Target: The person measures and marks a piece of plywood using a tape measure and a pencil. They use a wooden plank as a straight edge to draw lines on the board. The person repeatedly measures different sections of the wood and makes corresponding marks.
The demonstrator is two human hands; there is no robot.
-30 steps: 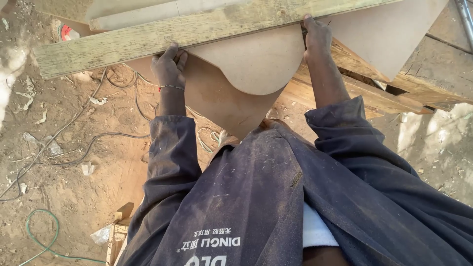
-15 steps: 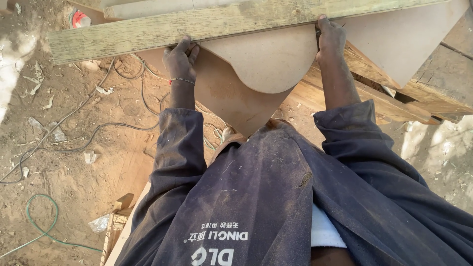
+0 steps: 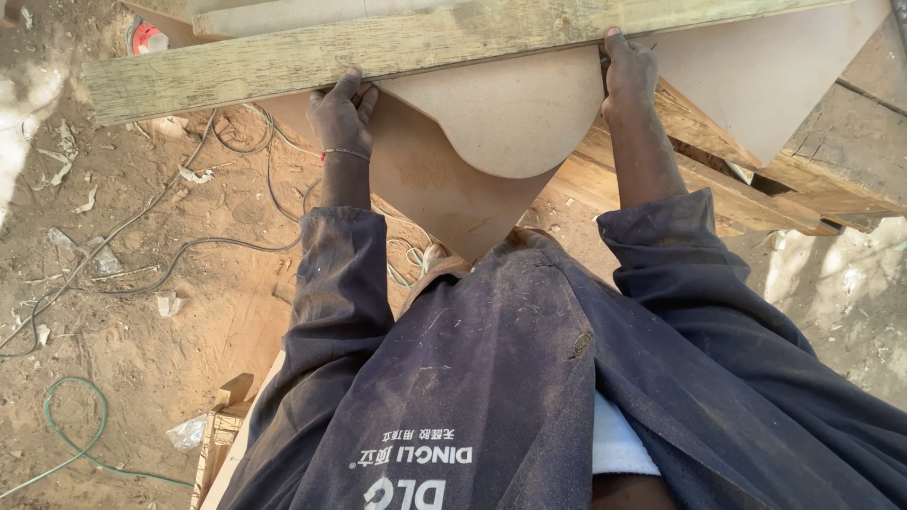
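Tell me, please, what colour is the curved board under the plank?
Pale tan curved board, seen in the head view.

A single head-worn camera looks steeply down from above the person's chest, facing forward and away from the body. The dark jacket (image 3: 491, 378) fills the near part of the frame, very close. Farther off lie the wooden plank (image 3: 283, 61) across the far edge and sandy ground (image 3: 113, 312) at left

both hands (image 3: 342, 118) press a curved fibreboard panel (image 3: 501, 118) against a weathered wooden plank (image 3: 283, 59).
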